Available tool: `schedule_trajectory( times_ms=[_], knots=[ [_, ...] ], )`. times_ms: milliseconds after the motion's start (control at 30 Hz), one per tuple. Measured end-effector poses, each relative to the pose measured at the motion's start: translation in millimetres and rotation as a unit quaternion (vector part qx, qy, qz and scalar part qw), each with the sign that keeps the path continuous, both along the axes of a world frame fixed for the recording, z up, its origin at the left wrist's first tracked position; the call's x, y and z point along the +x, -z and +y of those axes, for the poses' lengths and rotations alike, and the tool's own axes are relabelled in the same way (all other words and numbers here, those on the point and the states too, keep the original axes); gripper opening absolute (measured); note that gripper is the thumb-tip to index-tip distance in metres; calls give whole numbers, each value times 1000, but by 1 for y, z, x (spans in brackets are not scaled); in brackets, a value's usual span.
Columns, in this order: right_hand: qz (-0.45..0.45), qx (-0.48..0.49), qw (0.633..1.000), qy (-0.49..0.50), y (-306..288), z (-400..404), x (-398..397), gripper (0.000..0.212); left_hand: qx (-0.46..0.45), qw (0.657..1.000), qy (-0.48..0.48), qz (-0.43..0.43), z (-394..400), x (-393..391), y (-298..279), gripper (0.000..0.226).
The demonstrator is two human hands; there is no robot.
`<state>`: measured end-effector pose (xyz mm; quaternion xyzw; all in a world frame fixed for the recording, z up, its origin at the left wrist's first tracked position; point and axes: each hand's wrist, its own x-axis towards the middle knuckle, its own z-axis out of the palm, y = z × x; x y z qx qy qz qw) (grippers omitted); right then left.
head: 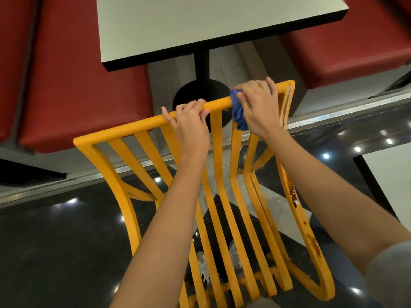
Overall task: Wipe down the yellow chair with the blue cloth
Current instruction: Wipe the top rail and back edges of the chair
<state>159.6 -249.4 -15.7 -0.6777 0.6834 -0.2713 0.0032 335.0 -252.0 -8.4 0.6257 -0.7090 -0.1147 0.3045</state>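
Yellow slatted chair of painted wood [219, 174], seen from above and behind, stood on the dark polished floor [55, 241] with its top rail running diagonally from lower left to upper right. The left hand [189, 123] gripped that rail near its middle, fingers curled over the far side and thumb on the near side. The right hand [259, 107] was curled round the rail nearer the right corner, clamping the crumpled blue cloth [239, 114] against it; the cloth sat wrapped on the rail under the fingers, with a loose end hanging just below, between two slats. The two hands were near each other but apart, with a short stretch of bare rail between them. Brown stains and a few white specks showed on the right side post of the chair, lower down, and the paint looked worn pale at the upper right corner. Beyond the chair stood a pale grey surface with black edge [200, 25] on a black pedestal with round base [201, 85]. Red upholstered bench seats [77, 85] flanked it on both sides. White shoes [203, 267] were visible on the floor through the slats. A grey sleeve [391, 270] covered the right upper arm.
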Motion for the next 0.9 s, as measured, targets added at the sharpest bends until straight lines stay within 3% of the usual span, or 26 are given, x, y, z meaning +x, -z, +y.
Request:
schedule_trajectory(
  times_ms=[167,333,567,667,900],
  knots=[
    [32,-26,996,-78,9,5,32,34,2,1000,-1,-11,0,0,1,28],
    [41,-16,986,-159,2,2,-11,40,6,1000,4,-1,0,2,0,28],
    [-37,-9,996,-84,0,10,-52,35,2,1000,4,21,0,3,0,25],
    [-31,-10,998,-57,-1,8,-40,31,9,1000,-2,14,0,1,0,25],
    [6,39,993,-111,-12,-8,10,25,23,1000,-9,-3,0,-2,-3,25]
  ],
)
